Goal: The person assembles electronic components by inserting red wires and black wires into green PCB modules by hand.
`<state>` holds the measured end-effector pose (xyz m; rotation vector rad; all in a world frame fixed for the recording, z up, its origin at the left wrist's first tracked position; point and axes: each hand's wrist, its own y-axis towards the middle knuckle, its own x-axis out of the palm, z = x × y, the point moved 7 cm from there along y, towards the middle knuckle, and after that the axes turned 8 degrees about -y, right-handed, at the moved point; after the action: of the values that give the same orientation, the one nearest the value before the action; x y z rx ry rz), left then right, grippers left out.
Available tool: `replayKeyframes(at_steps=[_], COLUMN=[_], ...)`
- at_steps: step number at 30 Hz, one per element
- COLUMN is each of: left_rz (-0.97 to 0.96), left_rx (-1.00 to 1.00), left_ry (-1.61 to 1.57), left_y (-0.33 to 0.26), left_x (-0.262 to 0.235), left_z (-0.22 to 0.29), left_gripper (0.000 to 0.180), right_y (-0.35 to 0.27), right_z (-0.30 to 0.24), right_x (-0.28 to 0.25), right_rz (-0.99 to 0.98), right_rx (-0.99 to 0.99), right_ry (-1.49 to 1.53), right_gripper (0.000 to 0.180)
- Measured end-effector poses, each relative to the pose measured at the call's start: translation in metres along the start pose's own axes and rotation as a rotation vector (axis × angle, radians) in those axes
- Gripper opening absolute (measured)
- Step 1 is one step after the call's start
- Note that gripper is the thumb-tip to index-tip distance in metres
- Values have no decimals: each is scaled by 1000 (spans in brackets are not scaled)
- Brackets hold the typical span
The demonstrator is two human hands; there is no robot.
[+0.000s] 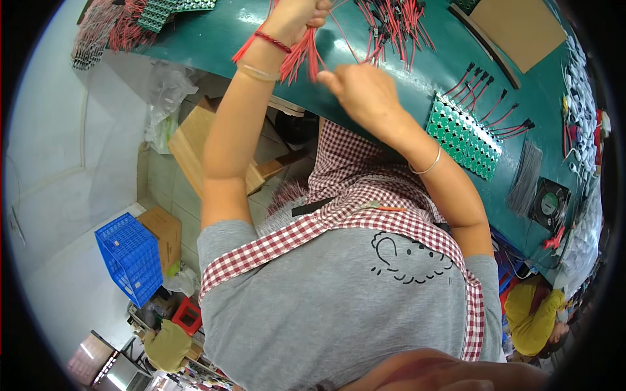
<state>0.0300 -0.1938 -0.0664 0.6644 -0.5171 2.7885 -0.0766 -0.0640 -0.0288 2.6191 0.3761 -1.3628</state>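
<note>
The left hand (297, 19) is closed in a fist around a bundle of red wires (301, 57), gripping it near the top edge of the view; the loose ends hang down past the wrist and fan out over the table's near edge. The right hand (355, 91) sits just beside that bundle, lower and to the right, its fingers curled and the thumb stretched toward the strands. Thumb and fingertips seem to pinch a single wire, though the contact itself is too small to make out for sure. Both hands work close together, right at the curved front edge of the green table (404, 78).

A loose heap of more red wires (391, 29) lies on the table just beyond the right hand. Further right, near the forearm, lies a green circuit board panel (464, 137) with red leads sticking out from its far side. A brown board (518, 29) lies at the far right corner, and a small fan (550, 203) sits near the table's right end.

Between the heap and the panel the green tabletop is bare. Below the edge, at the left, stand a wooden bench (192, 146) and a blue crate (130, 257).
</note>
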Motion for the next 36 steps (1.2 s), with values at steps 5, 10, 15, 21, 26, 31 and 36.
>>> replayKeyframes(at_steps=[5, 10, 15, 21, 26, 31, 36], left_rz=[-195, 129, 173, 332, 326, 445, 509], left_rx=[54, 681, 698, 397, 260, 271, 198], left_ry=[386, 1007, 1381, 1615, 1651, 1717, 1649], left_y=[52, -7, -72, -77, -66, -70, -53], left_x=[-31, 10, -13, -65, -4, 6, -2], left_z=[-47, 29, 75, 36, 15, 9, 0], left_gripper=[23, 32, 32, 56, 68, 68, 45], right_y=[24, 39, 50, 64, 44, 37, 46], right_z=[41, 56, 28, 8, 1, 29, 51], right_x=[-22, -11, -11, 37, 20, -13, -24], right_rz=[326, 19, -84, -214, -147, -335, -254], right_rx=[-75, -33, -90, -206, -378, -359, -75], right_ry=[-426, -638, -426, -161, -51, 224, 229], right_gripper=[22, 13, 21, 19, 39, 45, 39])
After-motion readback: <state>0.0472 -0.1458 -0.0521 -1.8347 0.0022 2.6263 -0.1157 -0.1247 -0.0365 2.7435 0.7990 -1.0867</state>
